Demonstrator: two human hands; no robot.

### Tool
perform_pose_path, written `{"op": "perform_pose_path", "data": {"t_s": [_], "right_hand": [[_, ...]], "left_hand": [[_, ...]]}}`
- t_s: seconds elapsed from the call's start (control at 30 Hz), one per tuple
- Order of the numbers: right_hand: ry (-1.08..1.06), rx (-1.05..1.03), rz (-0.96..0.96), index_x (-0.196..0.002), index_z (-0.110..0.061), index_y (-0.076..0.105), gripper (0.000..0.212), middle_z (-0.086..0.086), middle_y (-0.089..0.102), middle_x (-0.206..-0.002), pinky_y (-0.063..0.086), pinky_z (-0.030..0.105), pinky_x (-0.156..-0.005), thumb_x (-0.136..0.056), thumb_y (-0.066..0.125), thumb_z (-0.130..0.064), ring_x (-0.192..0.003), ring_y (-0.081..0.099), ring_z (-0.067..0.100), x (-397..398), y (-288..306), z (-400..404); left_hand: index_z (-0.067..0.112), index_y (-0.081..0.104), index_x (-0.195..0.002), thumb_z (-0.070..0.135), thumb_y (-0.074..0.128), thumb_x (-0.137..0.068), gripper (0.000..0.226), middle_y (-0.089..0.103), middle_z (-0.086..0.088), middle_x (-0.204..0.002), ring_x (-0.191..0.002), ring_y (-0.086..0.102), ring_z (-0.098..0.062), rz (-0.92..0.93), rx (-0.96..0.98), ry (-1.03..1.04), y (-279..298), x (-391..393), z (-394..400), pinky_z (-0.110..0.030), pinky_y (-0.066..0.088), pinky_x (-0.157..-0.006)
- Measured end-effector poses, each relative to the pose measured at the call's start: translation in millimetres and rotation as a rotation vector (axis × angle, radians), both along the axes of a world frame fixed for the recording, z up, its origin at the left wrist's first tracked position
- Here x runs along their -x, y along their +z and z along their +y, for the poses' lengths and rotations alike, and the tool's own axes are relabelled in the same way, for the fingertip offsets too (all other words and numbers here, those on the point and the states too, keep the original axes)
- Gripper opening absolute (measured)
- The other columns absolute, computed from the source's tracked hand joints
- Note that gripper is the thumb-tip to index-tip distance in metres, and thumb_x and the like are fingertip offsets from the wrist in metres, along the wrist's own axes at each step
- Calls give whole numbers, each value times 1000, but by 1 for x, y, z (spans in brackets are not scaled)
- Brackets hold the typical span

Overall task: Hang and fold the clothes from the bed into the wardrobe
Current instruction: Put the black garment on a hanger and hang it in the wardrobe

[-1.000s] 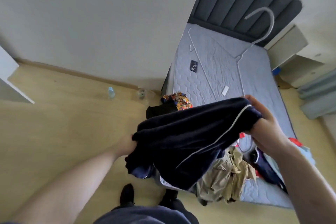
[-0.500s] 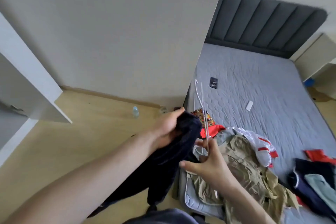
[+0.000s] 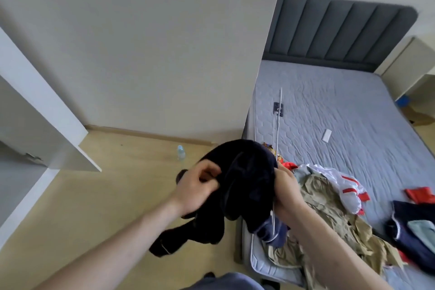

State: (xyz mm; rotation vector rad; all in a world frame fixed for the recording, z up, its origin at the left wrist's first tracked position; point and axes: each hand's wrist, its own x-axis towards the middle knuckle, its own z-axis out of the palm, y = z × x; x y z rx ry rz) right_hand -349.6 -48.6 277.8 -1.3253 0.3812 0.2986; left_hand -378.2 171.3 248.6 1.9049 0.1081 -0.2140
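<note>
Dark garment [image 3: 249, 179] is gripped by the curled left hand [image 3: 197, 189] and right hand [image 3: 288, 193], hanger [image 3: 277, 134] pinched alongside, above the bed [image 3: 341, 125].

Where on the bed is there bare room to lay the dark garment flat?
Free: the mattress between the headboard and the clothes pile, apart from a phone and a white card. Crowded: the foot end, under the khaki, white-and-red and navy clothes.
</note>
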Motion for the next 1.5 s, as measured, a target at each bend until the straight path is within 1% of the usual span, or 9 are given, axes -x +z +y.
{"op": "perform_pose_path", "data": {"t_s": [0.2, 0.33, 0.43, 0.57, 0.77, 0.97, 1.27, 1.37, 1.5], "right_hand": [[-19, -177, 154, -68, -18, 52, 35, -2, 44, -47, 35, 21, -38, -95, 44, 2, -38, 43, 10, -10, 6, 7], [69, -231, 264, -60, -21, 37, 29, -2, 29, -50, 16, 22, -42, -75, 55, -4, -40, 27, 10, -10, 7, -4], [36, -15, 195, -63, -17, 41, 25, -2, 30, -48, 17, 20, -37, -76, 47, 3, -37, 26, 10, -17, 13, -34], [-113, 306, 55, -77, -17, 53, 33, -2, 34, -52, 23, 17, -33, -72, 38, 13, -36, 32, 8, -26, 16, -82], [-159, 649, -53, -69, -17, 40, 26, 1, 41, -61, 26, 30, -54, -69, 52, 6, -61, 36, 19, -28, 18, -124], [-169, 642, -175, -98, -20, 54, 26, 0, 70, -98, 43, 32, -56, -86, 71, -4, -63, 56, 20, 16, 23, -87], [119, 503, -199, -97, -22, 42, 68, -16, 67, -111, 50, 23, -72, -61, 98, -37, -83, 65, 0, 55, -3, 14], [85, 518, -166, -101, -18, 50, 68, -6, 70, -94, 58, 32, -78, -58, 96, -45, -85, 69, 3, 40, -9, 30], [51, 411, -179, -92, -9, 52, 28, 3, 60, -75, 52, 44, -72, -73, 68, -21, -70, 59, 17, 22, -8, 31]], "left_hand": [[40, 61, -123, 53, 84, -73, 57, 73, 23, -108, -103, 67, 4, 219, -48, -207, -30, 54, -37, -20, 54, -88], [32, 73, -108, 19, 67, -96, 19, 77, 22, -95, -92, 70, 4, 155, 147, 75, -21, 38, -45, -9, 49, -72], [28, 76, -104, 9, 53, -99, 30, 78, 12, -96, -95, 72, -10, 110, 180, 169, -10, 27, -24, -26, 56, -81], [35, 79, -94, 16, 49, -87, 36, 78, 14, -94, -92, 70, -2, -10, 96, 252, 12, 9, 8, -38, 55, -91], [18, 75, -92, 28, 51, -80, 29, 77, 5, -92, -89, 69, -13, -76, -1, 106, 53, -24, 7, -46, 56, -90], [20, 78, -95, 17, 49, -102, 30, 79, -6, -102, -102, 73, -24, 125, 256, 107, 80, -45, -26, -39, 56, -91], [10, 63, -94, 18, 44, -107, 24, 60, -2, -74, -63, 59, -12, 406, 896, 249, 101, -54, -68, -18, 50, -53], [7, 63, -103, 20, 49, -105, 19, 64, -11, -88, -76, 66, -20, 375, 993, 226, 108, -53, -73, -27, 57, -66], [8, 57, -123, 18, 48, -106, 22, 60, -17, -110, -103, 60, -27, 217, 1012, 154, 108, -60, -46, -35, 56, -84]]}}
